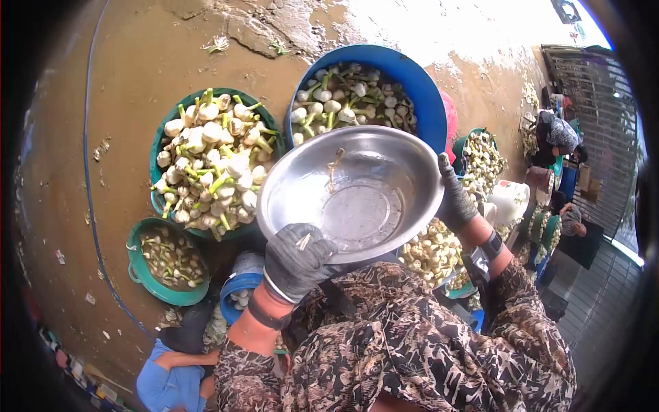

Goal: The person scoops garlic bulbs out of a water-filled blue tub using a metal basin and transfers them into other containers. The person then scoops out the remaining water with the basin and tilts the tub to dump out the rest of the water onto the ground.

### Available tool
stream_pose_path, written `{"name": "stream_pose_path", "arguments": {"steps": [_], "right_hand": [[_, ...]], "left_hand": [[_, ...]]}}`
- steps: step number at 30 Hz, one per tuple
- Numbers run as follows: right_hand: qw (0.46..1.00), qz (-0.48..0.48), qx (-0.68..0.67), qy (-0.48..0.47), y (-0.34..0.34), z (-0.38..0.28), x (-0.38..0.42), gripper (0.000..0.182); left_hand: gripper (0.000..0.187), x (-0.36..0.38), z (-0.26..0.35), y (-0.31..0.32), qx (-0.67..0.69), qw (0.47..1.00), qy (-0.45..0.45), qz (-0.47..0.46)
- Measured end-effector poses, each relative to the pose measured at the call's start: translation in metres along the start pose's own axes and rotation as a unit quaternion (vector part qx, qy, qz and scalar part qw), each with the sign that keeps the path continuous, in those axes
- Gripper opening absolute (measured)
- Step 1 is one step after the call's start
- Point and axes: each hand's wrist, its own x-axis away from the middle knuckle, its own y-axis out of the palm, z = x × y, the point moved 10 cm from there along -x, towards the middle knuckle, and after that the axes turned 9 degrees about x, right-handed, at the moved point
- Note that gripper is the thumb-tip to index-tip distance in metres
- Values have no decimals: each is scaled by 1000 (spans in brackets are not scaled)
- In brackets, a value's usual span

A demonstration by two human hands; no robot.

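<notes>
A wide metal basin [364, 213] is held up in front of me, tilted so its inside faces me. It looks wet, with a brownish streak and a little debris in it. My left hand [296, 257], in a grey glove, is closed on its near left rim. On the right rim, my gloved right hand [456, 196] grips with the thumb on the edge. Just beyond the basin stands a blue tub [429, 103] with garlic bulbs [347, 96] in dark water. Left of it, a green tub [154, 141] is heaped with garlic bulbs [216, 158] with cut green stems.
A smaller green basin [168, 296] holds garlic in murky water. Beside it is a blue bucket [233, 285]. A person in blue [161, 381] sits at lower left. More garlic [436, 250], a white bucket [509, 199] and other people lie right. A blue hose [88, 137] crosses the muddy ground.
</notes>
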Motion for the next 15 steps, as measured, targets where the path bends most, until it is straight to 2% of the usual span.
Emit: {"name": "stream_pose_path", "arguments": {"steps": [1,2,3,5,6,7,8,9,11,15], "right_hand": [[995,49,77,-51,-51,-8,-5,62],[987,122,73,-74,-117,-2,-23,50],[971,129,185,-83,-128,-11,-27,51],[956,198,117,180,-129,14,-7,63],[951,186,70,236,-145,38,-19,67],[944,159,34,289,-173,74,-44,61],[946,136,6,295,-176,90,-63,57],[930,171,-7,324,-179,102,-74,54],[932,148,-39,330,-162,107,-100,53],[928,201,-133,284,-165,132,-149,56]], "left_hand": [[21,-27,3,26,-27,998,43,-30],[21,-51,-7,54,-10,998,42,-53],[21,-72,-19,81,4,996,39,-78],[21,-114,-36,128,-20,991,51,-119],[22,-126,-55,156,-34,989,57,-129],[24,-134,-73,182,-47,987,64,-138],[28,-141,-99,212,-81,973,10,-218],[34,-142,-121,232,-89,958,-39,-271],[41,-135,-163,258,-130,917,-165,-340],[47,-132,-200,281,-149,895,-188,-377]]}}
